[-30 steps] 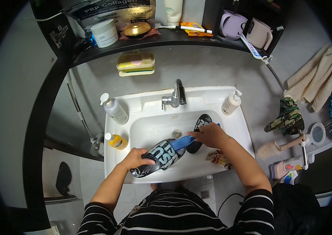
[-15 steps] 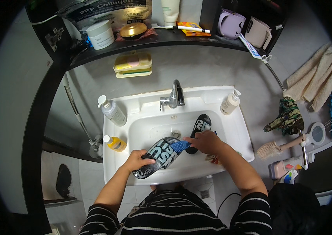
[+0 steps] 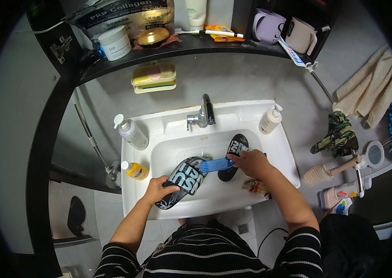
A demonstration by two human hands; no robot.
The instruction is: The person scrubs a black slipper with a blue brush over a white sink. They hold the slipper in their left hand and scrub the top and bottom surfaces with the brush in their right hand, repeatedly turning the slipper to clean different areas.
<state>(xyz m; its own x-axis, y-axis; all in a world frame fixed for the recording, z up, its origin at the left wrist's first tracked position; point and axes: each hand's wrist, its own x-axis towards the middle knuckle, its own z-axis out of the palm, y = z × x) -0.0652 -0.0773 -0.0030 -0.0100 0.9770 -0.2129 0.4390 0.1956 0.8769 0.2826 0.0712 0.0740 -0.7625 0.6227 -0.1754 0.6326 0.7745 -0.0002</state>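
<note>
My left hand [image 3: 158, 189] grips the heel end of a black slide sandal [image 3: 184, 181] with pale lettering on its strap, held tilted over the white sink [image 3: 168, 149]. Suds cling to the sandal. A blue scrub brush [image 3: 217, 165] is in my right hand [image 3: 250, 163], its head at the toe end of that sandal. The matching slide sandal [image 3: 236, 147] leans inside the basin, just behind my right hand, which hides part of it. A crumpled, multicoloured wrapper or cloth [image 3: 255, 186] lies on the near right rim under my right wrist.
The chrome faucet [image 3: 203, 112] rises at the back of the sink. A clear pump bottle [image 3: 131, 133] and a yellow bottle [image 3: 136, 170] stand on the left rim, a white pump bottle [image 3: 270, 120] on the right. A dark shelf [image 3: 182, 48] holding mugs and jars spans above.
My right hand has moved slightly to the right, drawing the brush back toward the sandal's toe edge, so more of the brush shows. My left hand keeps its hold on the sandal.
</note>
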